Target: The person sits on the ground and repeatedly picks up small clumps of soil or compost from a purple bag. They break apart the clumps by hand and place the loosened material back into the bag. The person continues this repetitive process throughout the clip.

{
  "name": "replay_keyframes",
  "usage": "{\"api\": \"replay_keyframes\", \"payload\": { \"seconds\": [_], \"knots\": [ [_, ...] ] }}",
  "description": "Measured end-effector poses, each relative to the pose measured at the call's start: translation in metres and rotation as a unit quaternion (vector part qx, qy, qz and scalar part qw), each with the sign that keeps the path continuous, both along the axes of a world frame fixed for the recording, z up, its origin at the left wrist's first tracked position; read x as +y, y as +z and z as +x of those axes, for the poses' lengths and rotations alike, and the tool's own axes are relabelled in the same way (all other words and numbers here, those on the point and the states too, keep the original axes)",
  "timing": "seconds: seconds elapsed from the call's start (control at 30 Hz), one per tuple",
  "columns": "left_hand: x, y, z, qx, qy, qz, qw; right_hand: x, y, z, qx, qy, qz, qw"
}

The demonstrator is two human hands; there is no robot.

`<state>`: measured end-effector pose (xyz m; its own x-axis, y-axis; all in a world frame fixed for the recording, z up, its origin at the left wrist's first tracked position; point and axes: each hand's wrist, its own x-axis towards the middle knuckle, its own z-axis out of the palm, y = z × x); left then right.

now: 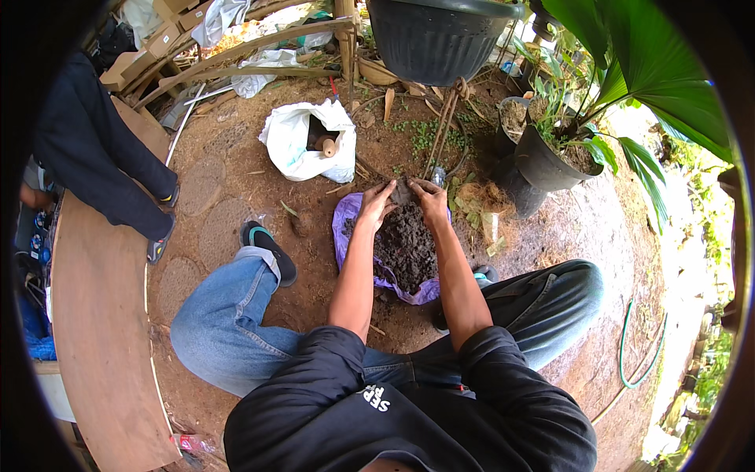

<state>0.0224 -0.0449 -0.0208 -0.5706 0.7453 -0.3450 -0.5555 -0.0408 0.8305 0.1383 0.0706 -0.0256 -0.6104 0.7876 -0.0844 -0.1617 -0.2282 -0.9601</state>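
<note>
Dark, moist soil (407, 248) lies heaped on an open purple plastic bag (348, 221) on the ground between my legs. Above its far edge, both hands hold a small dark grey, flat-looking piece (402, 192), perhaps a clod or a small container; which one I cannot tell. My left hand (377, 205) grips its left side with thumb and fingertips, and my right hand (429, 200) grips its right side. Beyond my left hand stands a white sack (280, 141), its mouth open, with a brown rounded object (328, 147) inside.
A person in dark trousers (112, 159) stands at the left by a wooden board (106, 318). A large black pot (442, 41) hangs ahead on ropes. Potted plants (545, 153) stand at the right, with a green hose (625, 354) farther down. Round stepping stones (202, 184) lie at left.
</note>
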Motion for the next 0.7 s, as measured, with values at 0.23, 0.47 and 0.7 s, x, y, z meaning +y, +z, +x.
{"api": "replay_keyframes", "payload": {
  "seconds": [0.23, 0.47, 0.7],
  "knots": [
    [0.003, -0.009, 0.003, 0.072, 0.038, -0.081, 0.993, -0.005, -0.007, -0.005, -0.076, -0.043, 0.081, 0.993],
    [0.014, -0.027, 0.004, -0.003, 0.092, -0.02, 0.996, -0.005, -0.01, -0.009, -0.093, -0.059, 0.088, 0.99],
    [0.015, -0.031, -0.005, 0.069, 0.089, -0.02, 0.993, 0.003, -0.013, -0.005, -0.065, 0.003, 0.084, 0.994]
  ]
}}
